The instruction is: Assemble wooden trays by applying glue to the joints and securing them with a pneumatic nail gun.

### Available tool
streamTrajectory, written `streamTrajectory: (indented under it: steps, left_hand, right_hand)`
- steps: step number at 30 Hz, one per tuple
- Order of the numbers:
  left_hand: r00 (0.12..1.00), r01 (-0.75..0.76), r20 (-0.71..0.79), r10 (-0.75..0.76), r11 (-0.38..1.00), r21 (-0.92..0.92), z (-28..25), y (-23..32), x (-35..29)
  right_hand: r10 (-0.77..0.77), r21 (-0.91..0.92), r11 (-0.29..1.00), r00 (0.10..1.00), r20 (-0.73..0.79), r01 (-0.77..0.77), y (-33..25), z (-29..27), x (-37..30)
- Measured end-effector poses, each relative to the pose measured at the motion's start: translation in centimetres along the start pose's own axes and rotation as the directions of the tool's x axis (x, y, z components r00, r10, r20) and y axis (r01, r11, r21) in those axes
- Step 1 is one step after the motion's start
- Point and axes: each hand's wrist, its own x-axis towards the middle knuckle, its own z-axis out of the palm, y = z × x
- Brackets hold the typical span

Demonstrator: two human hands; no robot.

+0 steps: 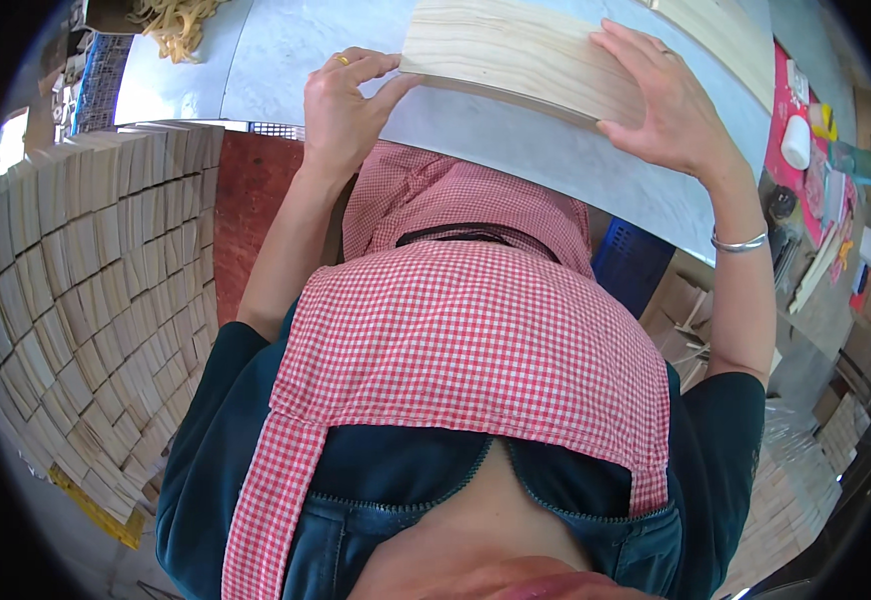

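We note a pale board (516,45) over the table (566,150), at the far middle of the scene, its long near edge running roughly along the table's near side. Whether it rests flat or is slightly raised, we cannot tell.

Left hand (351,105): grasping, thumb and fingertips closing at the board's near left corner. We judge that a pinch there steadies this end while leaving most of the top face uncovered.

Right hand (661,110): grasping, spread wide over the right end, fingers on the top, thumb by the near edge. We read the wide span as control of the board's width and angle. With one hand at each end, twisting is probably checked.

Far right of the board lies another pale board (726,45); at the far left, a heap of tan loops (178,30). Both sit off to the sides, presumably within reach yet out of the hands' way.

Left of the person, wood pieces (96,280) stand in tight rows, likely packed so for mutual support. A blue crate (631,255) sits below the table's near edge, at right.
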Motion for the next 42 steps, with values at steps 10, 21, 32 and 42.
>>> streamTrajectory:
  steps: [10,21,32,42]
  left_hand:
    - [0.991,-0.128,-0.008,0.132,0.972,0.198,-0.2,0.1,-0.2]
    - [0.996,-0.094,0.023,0.091,0.98,0.177,0.0,-0.4,0.3]
    - [0.996,-0.081,0.059,0.07,0.977,0.196,-0.5,0.2,0.5]
    - [0.991,-0.099,0.112,0.075,0.969,0.226,-1.1,0.7,0.7]
  right_hand:
    - [-0.115,-0.117,0.988,0.981,-0.156,0.097,-1.2,0.4,0.8]
    - [0.28,0.169,0.958,0.884,-0.374,-0.233,0.1,-1.1,-5.2]
    - [0.54,0.283,0.841,0.752,-0.378,-0.462,-3.2,3.0,-10.6]
    - [0.502,0.223,0.864,0.806,-0.314,-0.452,-2.4,2.6,-9.9]
